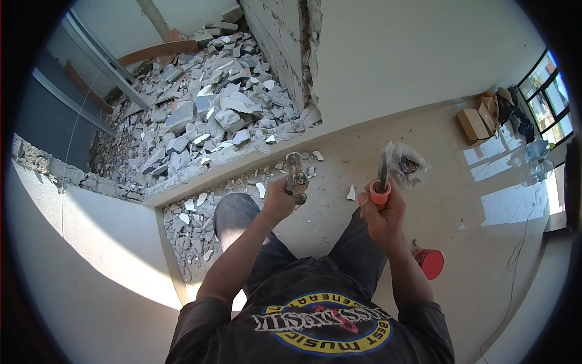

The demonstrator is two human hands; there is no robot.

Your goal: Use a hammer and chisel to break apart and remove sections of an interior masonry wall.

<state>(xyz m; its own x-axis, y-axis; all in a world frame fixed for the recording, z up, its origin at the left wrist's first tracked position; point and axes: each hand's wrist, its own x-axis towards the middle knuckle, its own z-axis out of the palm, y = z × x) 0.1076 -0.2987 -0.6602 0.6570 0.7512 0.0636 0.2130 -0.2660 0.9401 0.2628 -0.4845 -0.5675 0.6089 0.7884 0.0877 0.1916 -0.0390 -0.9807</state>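
Note:
My left hand (278,202) grips a worn hammer by its handle, and the dusty hammer head (298,178) points up above the fist. In my right hand (384,214) is a chisel, closed in by the fingers at its red-orange hand guard (380,193); its dark steel shank (384,166) rises from the guard. The two tools are apart, over the dusty tiled floor (327,223). Just beyond the chisel a clear plastic bag (411,166) with dark contents lies on the floor. My fists hide most of both handles.
Broken masonry rubble (218,100) fills the space past a low ledge (236,157), beside a jagged wall edge (311,63). Small debris (186,236) lies near my left knee. A red-lidded bucket (431,264) stands at right. Farther off are a cardboard box (473,126), plastic bottles (536,159) and a cable (514,268).

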